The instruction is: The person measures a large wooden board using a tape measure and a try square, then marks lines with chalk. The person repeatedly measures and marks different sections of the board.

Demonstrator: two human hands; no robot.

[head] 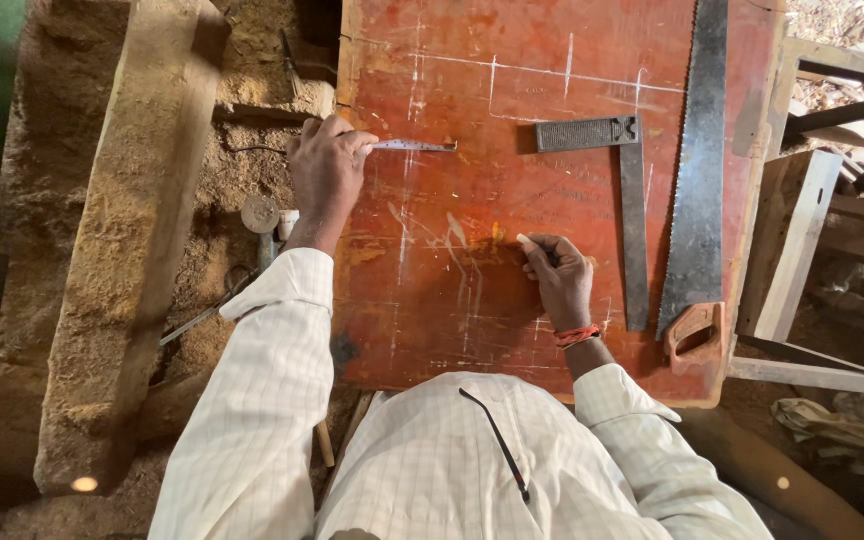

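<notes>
So the left hand (324, 165) pinches a thin metal ruler (412, 146) lying 9-to-3 on the red board (452, 300); right hand (559, 275), at 5 o'clock from it, pinches a chalk piece (526, 241).

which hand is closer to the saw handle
Right. The right hand rests on the red board just left of the square, not far from the saw handle. The left hand is at the board's far left edge, holding a ruler.

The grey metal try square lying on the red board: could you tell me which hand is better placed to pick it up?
Probably the right hand: it rests beside the grey metal try square, while the left hand holds a thin metal strip farther away.
</notes>
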